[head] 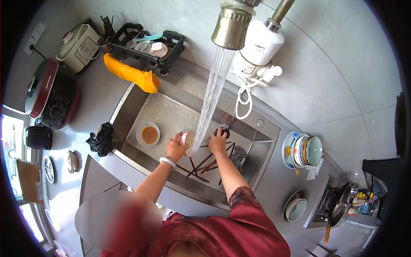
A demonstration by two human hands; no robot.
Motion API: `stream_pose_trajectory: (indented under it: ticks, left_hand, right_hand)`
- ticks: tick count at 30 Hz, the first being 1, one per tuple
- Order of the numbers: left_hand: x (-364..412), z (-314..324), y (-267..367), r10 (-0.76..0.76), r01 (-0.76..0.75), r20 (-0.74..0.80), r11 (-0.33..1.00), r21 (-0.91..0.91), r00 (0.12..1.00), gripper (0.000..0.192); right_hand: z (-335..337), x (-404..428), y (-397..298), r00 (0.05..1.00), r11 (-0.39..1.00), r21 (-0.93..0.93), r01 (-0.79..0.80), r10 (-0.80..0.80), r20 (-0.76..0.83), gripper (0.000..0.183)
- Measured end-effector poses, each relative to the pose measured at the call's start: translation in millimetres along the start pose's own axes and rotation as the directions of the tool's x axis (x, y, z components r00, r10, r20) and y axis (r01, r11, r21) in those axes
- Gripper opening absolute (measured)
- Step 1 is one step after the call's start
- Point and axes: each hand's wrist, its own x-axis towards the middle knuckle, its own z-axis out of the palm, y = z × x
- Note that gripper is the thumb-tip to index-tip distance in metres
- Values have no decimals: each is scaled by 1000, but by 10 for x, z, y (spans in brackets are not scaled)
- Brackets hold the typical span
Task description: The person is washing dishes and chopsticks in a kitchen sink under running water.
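My left hand [177, 147], wearing a pale bracelet, grips a small bowl with a red pattern [189, 143]. The bowl is tilted in the steel sink [167, 107], beside the running stream of water [210, 93]. The fingers of my right hand [218, 143] are on a small dark object [226, 131] near the sink's far wall; whether they grip it is unclear. Below both hands, several brown chopsticks [210, 163] lie crossed on the sink floor. A grey mesh scrubber [239, 158] rests to their right. On the left stands a white bowl with brown liquid [150, 135].
The metal faucet [231, 30] hangs over the sink. An orange towel [131, 73] drapes from a black rack [147, 48] behind it. A black plastic bag [101, 139] lies at the left edge. Stacked bowls [303, 151] and a bowl in a metal basin [296, 209] stand right.
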Motion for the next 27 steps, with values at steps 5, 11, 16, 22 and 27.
stream_pose_trajectory:
  ticks: [5,11,16,22,27]
  left_hand:
    - [-364,95,641,436,-305,69,500,811,897,63]
    - [-91,79,166,249,-86,-202,804,588,947,55]
    - [-86,286,189,-174,91,-205,928,-362,963,51]
    - [-424,480,455,34,-166,-398,939,-302,917,41]
    - [-690,203,763,-158,39,-139,786,-617,978,45]
  right_hand:
    - [58,1,451,1000,998,62,-8,10,-20,11]
    - [-362,-50,238,947,723,691,0,222,-232,11]
    - [-729,-387,-380,917,-213,935,-282,226,328,20]
    - [-795,-389,-870,900,-473,801,-367,36,434,16]
    - [-925,-389,-959,946,-473,821,-321,-109,306,30]
